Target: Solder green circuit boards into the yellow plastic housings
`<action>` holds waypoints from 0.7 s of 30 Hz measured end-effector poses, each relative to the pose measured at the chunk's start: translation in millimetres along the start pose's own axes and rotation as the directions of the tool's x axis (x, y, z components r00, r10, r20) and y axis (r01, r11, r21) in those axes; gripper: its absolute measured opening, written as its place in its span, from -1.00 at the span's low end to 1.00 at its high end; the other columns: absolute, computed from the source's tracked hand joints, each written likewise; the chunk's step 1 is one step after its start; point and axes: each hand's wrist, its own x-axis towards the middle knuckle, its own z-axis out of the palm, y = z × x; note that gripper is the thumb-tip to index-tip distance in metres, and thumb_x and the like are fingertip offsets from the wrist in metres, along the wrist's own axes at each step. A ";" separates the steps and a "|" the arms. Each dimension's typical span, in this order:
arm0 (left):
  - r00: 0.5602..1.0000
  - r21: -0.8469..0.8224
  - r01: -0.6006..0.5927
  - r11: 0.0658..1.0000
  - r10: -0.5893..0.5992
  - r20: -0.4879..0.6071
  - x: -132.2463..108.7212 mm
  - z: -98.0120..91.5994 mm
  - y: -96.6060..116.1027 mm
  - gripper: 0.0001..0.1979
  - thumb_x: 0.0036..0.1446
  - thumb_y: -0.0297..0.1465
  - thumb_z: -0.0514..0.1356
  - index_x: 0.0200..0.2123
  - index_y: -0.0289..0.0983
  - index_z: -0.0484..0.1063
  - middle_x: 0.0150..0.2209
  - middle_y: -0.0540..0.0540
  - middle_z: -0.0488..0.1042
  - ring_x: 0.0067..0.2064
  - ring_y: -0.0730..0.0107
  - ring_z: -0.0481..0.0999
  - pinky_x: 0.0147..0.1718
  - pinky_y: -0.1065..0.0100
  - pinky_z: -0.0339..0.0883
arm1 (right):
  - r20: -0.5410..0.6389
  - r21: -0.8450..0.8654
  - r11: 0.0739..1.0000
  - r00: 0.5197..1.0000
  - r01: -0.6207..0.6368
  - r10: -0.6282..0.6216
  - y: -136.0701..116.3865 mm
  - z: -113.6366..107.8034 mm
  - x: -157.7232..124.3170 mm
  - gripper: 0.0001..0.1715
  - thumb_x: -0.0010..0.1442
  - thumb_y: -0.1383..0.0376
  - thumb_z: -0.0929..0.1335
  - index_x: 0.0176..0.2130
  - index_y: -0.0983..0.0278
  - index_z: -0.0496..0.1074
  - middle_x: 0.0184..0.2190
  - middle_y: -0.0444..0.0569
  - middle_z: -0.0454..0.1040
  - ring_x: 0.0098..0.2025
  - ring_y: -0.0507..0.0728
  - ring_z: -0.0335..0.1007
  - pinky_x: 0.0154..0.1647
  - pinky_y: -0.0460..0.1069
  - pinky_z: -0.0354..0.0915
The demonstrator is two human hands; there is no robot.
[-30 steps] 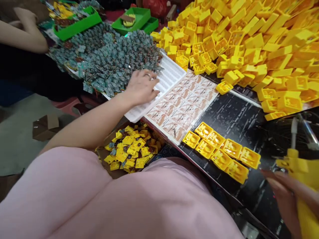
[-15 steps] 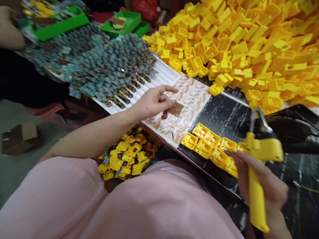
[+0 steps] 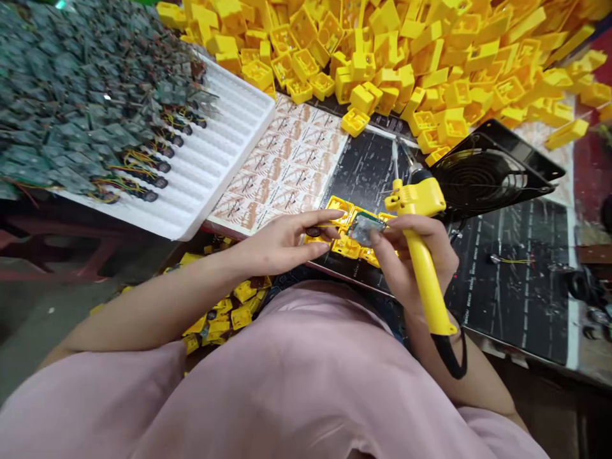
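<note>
My left hand [image 3: 282,243] has its thumb and fingers around a small black round part [image 3: 313,232], with thin yellow wire running beside it. In my right hand [image 3: 421,255] is a yellow soldering gun [image 3: 425,274], its tip pointing away from me. The same hand pinches a small circuit board [image 3: 366,229] between thumb and fingers, grey on its upper face with a green edge. Both hands are close together above yellow plastic cases [image 3: 347,247] set in rows on the black mat; my fingers partly hide the cases.
A ridged white foam tray [image 3: 229,153] at left bears a heap of wired circuit boards [image 3: 86,95]. Loose yellow cases [image 3: 363,64] are piled at the back. A black fan [image 3: 492,172] stands at right. More yellow pieces [image 3: 243,312] lie below the table edge.
My left hand has moved right from the patterned sheet and now has the black round part. A circuit board now shows in my right fingers. The view has shifted right; the hands are closer together.
</note>
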 end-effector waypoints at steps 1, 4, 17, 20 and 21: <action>0.995 0.112 -0.076 0.991 0.082 -0.051 -0.5 6.6 -1.9 -0.39 0.41 -0.20 0.32 0.45 -0.21 0.48 0.20 -0.26 0.69 0.23 0.09 0.67 0.17 0.14 0.61 | -0.017 0.030 0.999 1.000 -0.026 0.026 -1.7 1.6 -0.6 -0.83 0.47 0.24 0.47 -0.03 0.08 0.41 -0.25 -0.15 0.62 -0.39 0.08 0.63 -0.28 0.00 0.64; 0.928 0.424 -0.258 0.868 0.345 -0.143 2.3 25.9 -5.1 -0.40 0.49 -0.09 0.24 0.47 -0.21 0.47 0.37 -0.30 0.57 0.40 0.02 0.54 0.46 -0.03 0.39 | -0.023 0.005 0.997 0.997 -0.077 0.077 -6.7 5.2 -2.1 -0.86 0.48 0.19 0.45 -0.03 0.08 0.41 -0.30 -0.16 0.60 -0.46 0.09 0.56 -0.35 0.02 0.61; 0.945 -0.730 -0.065 0.681 -0.193 -0.264 29.9 44.1 14.1 -0.62 -0.05 -0.07 0.70 -0.35 -0.17 0.75 -0.28 -0.02 0.75 -0.15 0.34 0.74 -0.08 0.39 0.60 | -0.063 -0.104 0.946 0.947 0.308 -0.315 5.3 31.9 -8.3 -0.84 0.46 0.38 0.48 -0.04 0.13 0.49 -0.33 -0.23 0.66 -0.44 0.01 0.60 -0.34 -0.13 0.53; 0.950 -0.681 0.014 0.733 -0.223 -0.220 28.9 21.8 14.6 -0.62 -0.10 -0.14 0.69 -0.39 -0.22 0.69 -0.45 0.04 0.64 -0.37 0.47 0.62 -0.29 0.46 0.50 | 0.034 -0.120 0.934 0.941 0.337 -0.335 12.0 14.1 -8.6 -0.87 0.44 0.34 0.53 -0.07 0.15 0.55 -0.35 -0.21 0.69 -0.43 0.02 0.64 -0.33 -0.13 0.51; 0.957 -0.583 0.053 0.811 -0.208 -0.203 27.4 11.1 14.3 -0.66 -0.05 -0.15 0.65 -0.37 -0.22 0.68 -0.48 0.04 0.61 -0.42 0.47 0.58 -0.35 0.46 0.45 | 0.084 -0.129 0.936 0.944 0.328 -0.319 13.8 2.5 -11.1 -0.89 0.45 0.31 0.53 -0.04 0.15 0.58 -0.34 -0.20 0.70 -0.41 0.04 0.66 -0.30 -0.12 0.52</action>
